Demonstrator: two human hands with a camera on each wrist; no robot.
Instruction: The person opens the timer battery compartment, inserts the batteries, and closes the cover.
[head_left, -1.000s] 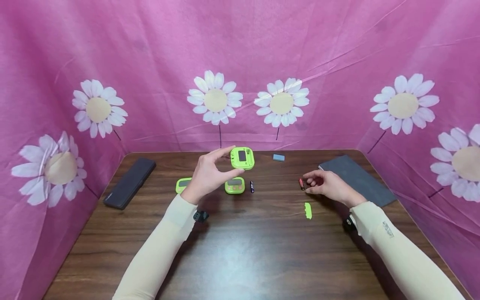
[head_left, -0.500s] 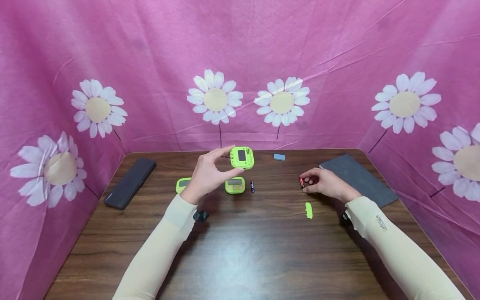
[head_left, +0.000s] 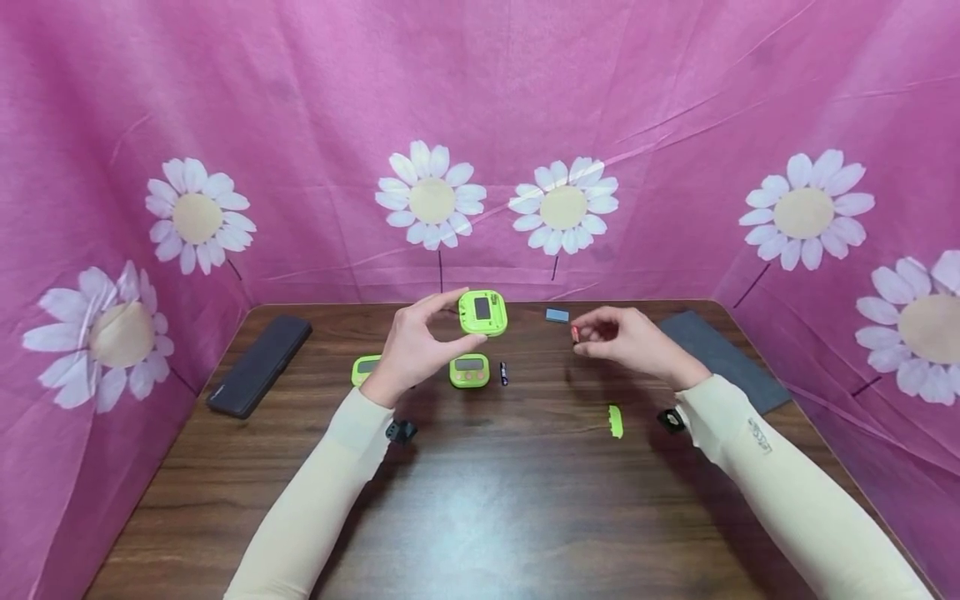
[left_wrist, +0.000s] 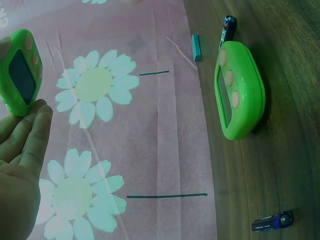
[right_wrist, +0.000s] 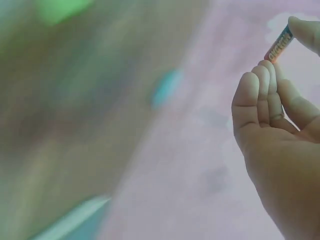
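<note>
My left hand (head_left: 420, 342) holds a lime-green digital timer (head_left: 482, 312) above the table, between thumb and fingers. Its back faces the head camera, with the battery slot uncovered; buttons and screen show in the left wrist view. My right hand (head_left: 626, 340) pinches a small red battery (right_wrist: 279, 46) by its ends, raised off the table to the timer's right. Below the held timer a second green timer (head_left: 469, 371) stands on the table, beside a dark blue battery (head_left: 504, 373). A green battery cover (head_left: 615, 422) lies nearer me, on the right.
A third green timer (head_left: 366, 367) is partly hidden behind my left wrist. Another dark battery (left_wrist: 272, 221) lies near the left wrist camera. A small blue block (head_left: 557, 315) sits at the back, a black case (head_left: 258, 367) left, a dark grey flat sheet (head_left: 723, 358) right.
My right hand has closed its fingers on the red battery, lifted it from the table and carried it left and toward the back. My left hand and its timer have barely moved.
</note>
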